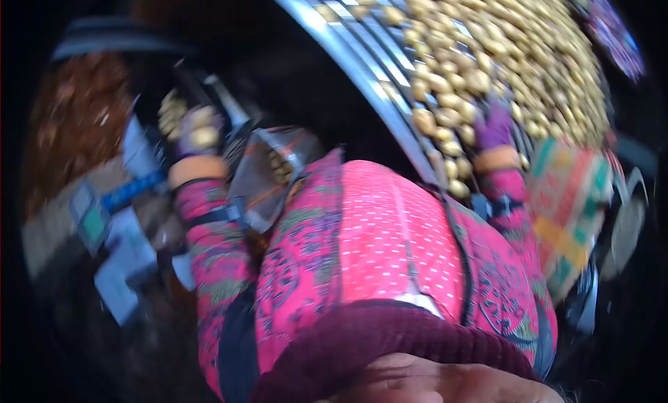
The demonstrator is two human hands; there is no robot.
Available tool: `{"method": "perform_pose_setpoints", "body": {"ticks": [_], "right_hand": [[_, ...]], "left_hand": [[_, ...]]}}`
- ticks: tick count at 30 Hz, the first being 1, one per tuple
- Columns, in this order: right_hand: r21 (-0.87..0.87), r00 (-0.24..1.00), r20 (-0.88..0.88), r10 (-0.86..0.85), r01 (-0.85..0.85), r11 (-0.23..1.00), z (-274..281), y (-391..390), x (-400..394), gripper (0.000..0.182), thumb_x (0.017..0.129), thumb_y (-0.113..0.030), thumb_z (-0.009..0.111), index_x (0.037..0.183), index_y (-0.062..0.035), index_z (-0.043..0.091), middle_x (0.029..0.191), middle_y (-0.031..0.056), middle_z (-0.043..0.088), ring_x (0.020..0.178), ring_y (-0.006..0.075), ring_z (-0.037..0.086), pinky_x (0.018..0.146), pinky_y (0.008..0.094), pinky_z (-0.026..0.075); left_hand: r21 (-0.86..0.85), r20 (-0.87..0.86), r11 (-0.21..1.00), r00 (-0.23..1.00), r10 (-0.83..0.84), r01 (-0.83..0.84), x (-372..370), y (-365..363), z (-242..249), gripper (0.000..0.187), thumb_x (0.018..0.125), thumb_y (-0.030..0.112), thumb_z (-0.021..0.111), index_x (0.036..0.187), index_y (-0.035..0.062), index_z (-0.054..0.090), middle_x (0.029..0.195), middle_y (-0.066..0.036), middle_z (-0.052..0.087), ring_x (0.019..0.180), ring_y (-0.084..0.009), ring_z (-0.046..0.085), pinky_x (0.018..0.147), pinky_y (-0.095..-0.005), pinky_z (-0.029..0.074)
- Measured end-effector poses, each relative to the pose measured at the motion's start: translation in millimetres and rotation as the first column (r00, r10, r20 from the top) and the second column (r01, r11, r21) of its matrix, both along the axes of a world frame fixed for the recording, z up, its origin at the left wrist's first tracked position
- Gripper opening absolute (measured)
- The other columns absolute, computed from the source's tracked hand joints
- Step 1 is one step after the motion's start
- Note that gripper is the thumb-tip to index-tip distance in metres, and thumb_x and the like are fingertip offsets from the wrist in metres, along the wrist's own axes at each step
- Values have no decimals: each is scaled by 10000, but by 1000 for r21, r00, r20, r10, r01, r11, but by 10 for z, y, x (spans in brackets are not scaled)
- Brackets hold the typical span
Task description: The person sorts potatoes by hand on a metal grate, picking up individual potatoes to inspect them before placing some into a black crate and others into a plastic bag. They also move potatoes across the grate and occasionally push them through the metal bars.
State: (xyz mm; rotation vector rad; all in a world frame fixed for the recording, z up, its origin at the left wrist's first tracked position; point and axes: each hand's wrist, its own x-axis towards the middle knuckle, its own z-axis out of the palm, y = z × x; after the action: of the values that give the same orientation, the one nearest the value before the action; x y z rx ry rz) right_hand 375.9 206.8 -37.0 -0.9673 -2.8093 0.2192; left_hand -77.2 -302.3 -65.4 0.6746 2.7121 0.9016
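Note:
Out to the left, my left hand [193, 137], in a purple glove, is closed around a few pale yellow potatoes [204, 136]. Just beyond it are more small potatoes [171, 115], inside what looks like a dark container. My right hand [494, 126], also gloved in purple, lies on the near edge of a large heap of potatoes [518, 44]. Its fingers look spread and touch the potatoes, though the tips are smeared and partly hidden. Orange cuffs circle both wrists.
Metal bars [379, 62] with a curved rim edge the heap. An open clear bag [268, 173] holding some potatoes stands near my left forearm. A striped woven sack [567, 208] is beside my right arm. Pale blue pieces [125, 264] lie at lower left. Another person's patterned sleeve [612, 30] shows top right.

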Motion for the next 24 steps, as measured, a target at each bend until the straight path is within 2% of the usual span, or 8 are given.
{"method": "perform_pose_setpoints", "body": {"ticks": [4,9,11,13,15,17,20,24], "right_hand": [[-22,952,227,-207,217,976,153,-40,-250,567,830,-303,595,1332,-84,449,1168,191,549,987,361,580,864,474,455],[-192,997,-77,12,-26,981,282,-161,-431,645,846,-325,639,1403,-100,403,1327,184,511,1198,355,511,1012,437,409],[-249,965,-252,-78,14,968,306,-44,-205,663,817,-383,657,1385,-123,432,1336,206,492,1217,364,486,1023,435,398],[-139,962,-176,-208,185,973,413,16,281,673,820,-384,658,1390,-116,423,1345,212,489,1216,368,491,1019,430,402],[-212,912,1,-411,402,891,715,-161,728,668,816,-366,658,1400,-147,419,1294,217,531,1177,378,523,985,440,429],[-266,898,-7,-440,422,867,629,-407,1286,684,797,-368,667,1406,-179,416,1236,216,571,1117,388,561,938,457,455],[-378,694,482,-535,716,588,899,-905,1432,739,776,-390,674,1425,-192,380,1204,220,585,1068,395,587,902,468,466],[-418,779,495,-386,603,680,692,-1224,1381,805,774,-342,707,1456,-147,327,1173,208,617,1070,327,612,868,423,485]], "left_hand": [[225,254,896,911,325,-383,-676,-258,-69,373,910,177,587,1255,42,542,1161,-149,608,909,-236,627,800,-330,520],[452,110,889,985,-132,69,-188,1557,13,351,909,118,585,1247,25,571,1162,-119,616,965,-214,620,876,-301,496],[526,112,816,932,-345,239,569,2461,216,443,839,120,686,1263,48,576,1132,-121,632,1039,-211,615,908,-308,468],[345,-23,795,851,-524,499,1174,2983,441,382,831,140,689,1200,74,616,1115,-133,645,995,-237,636,886,-333,483],[258,-185,592,640,-746,764,1497,3339,463,371,807,102,696,1170,72,627,1107,-129,648,1018,-256,629,876,-336,486],[166,-136,473,495,-858,865,1749,3523,496,392,753,115,715,1135,79,633,1094,-148,645,999,-315,629,869,-377,495],[-14,-245,336,322,-914,942,1961,3721,516,429,740,151,709,1155,100,612,1076,-132,646,952,-328,630,810,-427,508],[-85,-289,351,314,-904,932,1945,3887,443,397,752,193,696,1134,129,607,1038,-90,630,856,-308,629,715,-425,501]]}}
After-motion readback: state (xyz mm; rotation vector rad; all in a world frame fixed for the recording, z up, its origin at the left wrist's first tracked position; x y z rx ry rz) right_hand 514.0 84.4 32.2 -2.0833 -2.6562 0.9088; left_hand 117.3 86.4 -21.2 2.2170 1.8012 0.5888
